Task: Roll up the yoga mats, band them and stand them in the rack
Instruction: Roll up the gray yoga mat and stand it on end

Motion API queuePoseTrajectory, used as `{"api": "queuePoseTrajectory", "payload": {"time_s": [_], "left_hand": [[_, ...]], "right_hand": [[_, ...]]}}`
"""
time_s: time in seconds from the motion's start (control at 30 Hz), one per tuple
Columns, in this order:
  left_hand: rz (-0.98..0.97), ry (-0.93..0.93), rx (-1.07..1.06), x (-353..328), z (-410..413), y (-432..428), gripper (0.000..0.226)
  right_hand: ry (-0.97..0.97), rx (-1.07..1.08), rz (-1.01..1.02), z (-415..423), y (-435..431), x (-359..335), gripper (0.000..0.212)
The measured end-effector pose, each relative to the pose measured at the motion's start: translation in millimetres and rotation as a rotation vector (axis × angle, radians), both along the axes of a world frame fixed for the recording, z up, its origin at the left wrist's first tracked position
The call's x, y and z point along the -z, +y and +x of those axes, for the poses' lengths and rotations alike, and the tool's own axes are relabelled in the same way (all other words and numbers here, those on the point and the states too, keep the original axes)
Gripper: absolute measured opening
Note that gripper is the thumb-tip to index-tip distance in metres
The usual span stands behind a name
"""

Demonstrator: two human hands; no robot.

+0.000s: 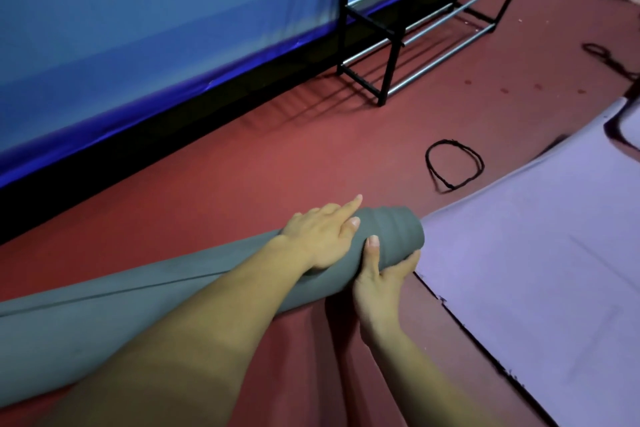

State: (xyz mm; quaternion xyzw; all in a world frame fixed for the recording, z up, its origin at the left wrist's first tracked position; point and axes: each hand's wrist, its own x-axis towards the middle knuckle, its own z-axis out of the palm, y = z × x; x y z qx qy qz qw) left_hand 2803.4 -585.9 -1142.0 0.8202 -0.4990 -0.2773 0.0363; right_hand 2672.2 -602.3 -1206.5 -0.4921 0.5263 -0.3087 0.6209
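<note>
Left hand point(320, 239) presses grey mat point(138, 315) on red floor point(277, 156) by blue wall point(138, 28).

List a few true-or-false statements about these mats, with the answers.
1. The grey mat is rolled up. True.
2. A band is round the grey mat. False: it lies loose on the floor.
3. The purple mat lies flat. True.
4. A mat stands in the rack. False: the part in view holds none.
5. The left hand and right hand both touch the grey mat. True.
</note>
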Motion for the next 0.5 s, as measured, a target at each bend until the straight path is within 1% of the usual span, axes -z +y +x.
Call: {"api": "queuePoseTrajectory", "payload": {"time_s": [0.07,0.13,0.2,0.33,0.4,0.5], "left_hand": [[-0.054,-0.011,-0.032,-16.8,10.8,3.2,0.054],[-0.14,-0.03,-0.094,-47.8,28.0,9.7,0.055],[-0.236,-0.033,-0.188,-89.3,51.2,20.4,0.057],[-0.403,-0.005,-0.429,-186.3,102.4,64.5,0.067],[-0.444,0.025,-0.55,-231.5,120.4,97.1,0.075],[-0.536,0.106,-0.765,-297.3,133.9,151.5,0.099]], "right_hand": [[-0.023,0.007,-0.033,13.0,-4.0,-13.6,0.102],[-0.044,-0.001,-0.104,34.2,-9.0,-39.0,0.102],[-0.085,-0.031,-0.216,65.0,-10.9,-77.4,0.106],[-0.236,-0.154,-0.399,135.3,8.8,-173.6,0.11],[-0.305,-0.261,-0.458,160.9,30.9,-223.5,0.115],[-0.344,-0.422,-0.483,182.7,73.7,-296.7,0.126]]}}
